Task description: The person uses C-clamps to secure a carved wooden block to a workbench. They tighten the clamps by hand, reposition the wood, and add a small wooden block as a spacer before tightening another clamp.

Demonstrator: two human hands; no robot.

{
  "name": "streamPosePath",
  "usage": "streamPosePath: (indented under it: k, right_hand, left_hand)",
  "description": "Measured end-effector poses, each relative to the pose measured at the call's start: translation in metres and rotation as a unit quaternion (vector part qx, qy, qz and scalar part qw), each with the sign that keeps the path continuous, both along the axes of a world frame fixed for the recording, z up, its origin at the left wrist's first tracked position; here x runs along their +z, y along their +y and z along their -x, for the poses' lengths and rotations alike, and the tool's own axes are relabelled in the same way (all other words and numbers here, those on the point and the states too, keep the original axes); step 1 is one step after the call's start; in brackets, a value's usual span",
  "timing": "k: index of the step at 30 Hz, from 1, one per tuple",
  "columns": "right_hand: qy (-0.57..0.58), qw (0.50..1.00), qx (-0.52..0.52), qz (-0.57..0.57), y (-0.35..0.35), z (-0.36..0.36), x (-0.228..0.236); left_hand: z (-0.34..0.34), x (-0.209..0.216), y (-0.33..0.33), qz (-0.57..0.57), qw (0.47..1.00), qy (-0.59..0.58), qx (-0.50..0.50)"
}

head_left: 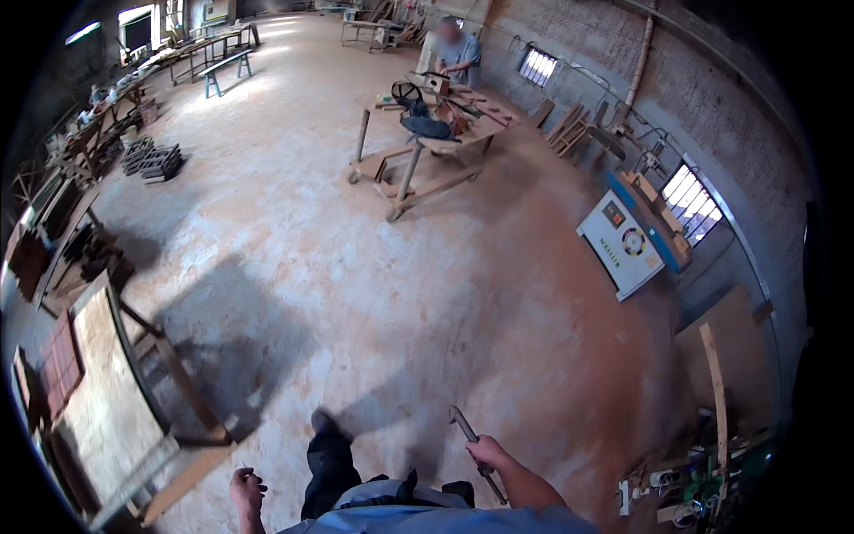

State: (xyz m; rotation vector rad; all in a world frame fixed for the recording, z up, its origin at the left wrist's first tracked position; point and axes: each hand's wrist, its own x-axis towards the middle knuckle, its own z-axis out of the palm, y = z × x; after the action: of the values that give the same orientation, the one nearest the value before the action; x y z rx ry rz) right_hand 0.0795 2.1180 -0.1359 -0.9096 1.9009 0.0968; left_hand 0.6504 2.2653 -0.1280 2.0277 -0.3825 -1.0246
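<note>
My right hand (485,451) is closed around a long metal bar with a bent, hooked end (464,425). The bar slants up and to the left, its hook above the floor and its lower end near my waist. At the lower left, my left hand (248,489) hangs beside my leg with its fingers curled. Something thin and small seems to show at those fingertips, too small to name. One dark shoe (324,422) is forward on the dusty concrete floor (391,294).
A low table (116,365) with boards stands at left. Ahead, a co-worker (458,55) is at a wheeled wooden workbench (471,142) holding tools. A white-and-blue machine (627,236) stands by the right wall; a wooden strip (714,383) leans at lower right. Slatted stacks (160,164) lie far left.
</note>
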Motion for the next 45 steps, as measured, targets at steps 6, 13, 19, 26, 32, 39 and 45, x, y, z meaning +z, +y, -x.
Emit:
streamPosePath:
  k: [6, 13, 19, 26, 32, 39, 45]
  right_hand:
    - [-0.041, 0.998, -0.04, -0.006, -0.148, -0.1, -0.019]
    - [-0.028, 0.988, -0.093, -0.12, -0.293, -0.208, -0.058]
    - [-0.168, 0.966, -0.191, -0.046, -0.514, -0.287, -0.087]
    - [-0.009, 0.997, 0.044, 0.058, -0.851, -0.41, -0.02]
    - [-0.017, 0.992, -0.031, 0.122, -1.031, -0.511, 0.028]
    - [0.033, 0.994, -0.012, 0.099, -1.199, -0.608, 0.085]
    - [0.02, 0.99, 0.035, 0.138, -1.364, -0.633, 0.066]
  left_hand:
    - [-0.11, 0.021, -0.279, 0.062, 0.997, 0.021, -0.051]
    - [-0.19, 0.078, -0.562, 0.141, 0.971, -0.082, -0.174]
    - [-0.297, 0.06, -0.715, 0.056, 0.987, -0.061, -0.139]
    - [-0.414, 0.054, -0.887, 0.023, 0.996, -0.041, -0.074]
    - [-0.481, 0.072, -1.121, 0.099, 0.982, -0.026, -0.158]
    - [-0.53, 0.123, -1.384, 0.148, 0.947, -0.034, -0.282]
    - [-0.513, 0.134, -1.587, 0.147, 0.937, -0.023, -0.316]
